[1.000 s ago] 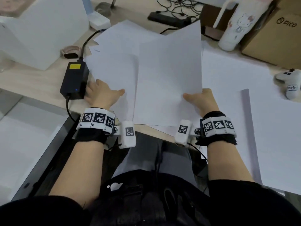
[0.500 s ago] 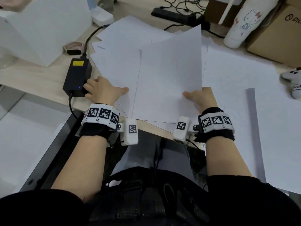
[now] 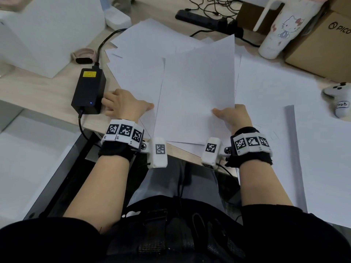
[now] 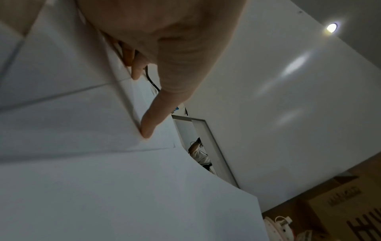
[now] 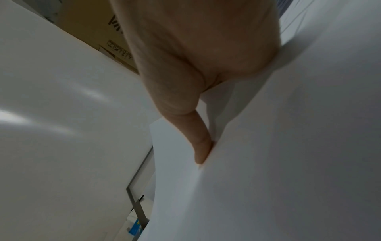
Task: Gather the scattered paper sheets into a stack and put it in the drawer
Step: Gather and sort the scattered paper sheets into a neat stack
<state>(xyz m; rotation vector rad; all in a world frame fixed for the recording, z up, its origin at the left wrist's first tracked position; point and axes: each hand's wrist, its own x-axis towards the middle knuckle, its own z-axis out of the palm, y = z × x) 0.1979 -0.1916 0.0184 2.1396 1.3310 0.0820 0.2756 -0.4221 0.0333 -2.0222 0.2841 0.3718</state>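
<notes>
The landmark here is the black rectangular power brick with a yellow label, lying at the near edge of the pale wooden desk. The left hand rests just beside the brick, its knuckles close to or touching the casing, the thumb stretched over a fanned bunch of white paper sheets and the fingers tucked under them, as the left wrist view suggests: a loose pinch on the bunch's near corner. Farther from the brick, the right hand pinches the near corner of a single white paper sheet lifted and tilted above the fan, thumb on top, fingers hidden beneath.

More loose white sheets lie flat on the desk beyond the right hand, well away from the brick. No drawer can be made out, so the stacking looks early.

The risks, as I judge them:
- The raised sheet is held by one corner only; it could sag, fold or slip free if swung quickly.
- The fan under the left hand is badly out of square; squeezing it as it lies could crease the corners.
- The near ends of the sheets overhang the desk edge beside the brick, so a sideways push could spill them toward the lap.
- The left hand could nudge the brick or catch its black cable.
</notes>
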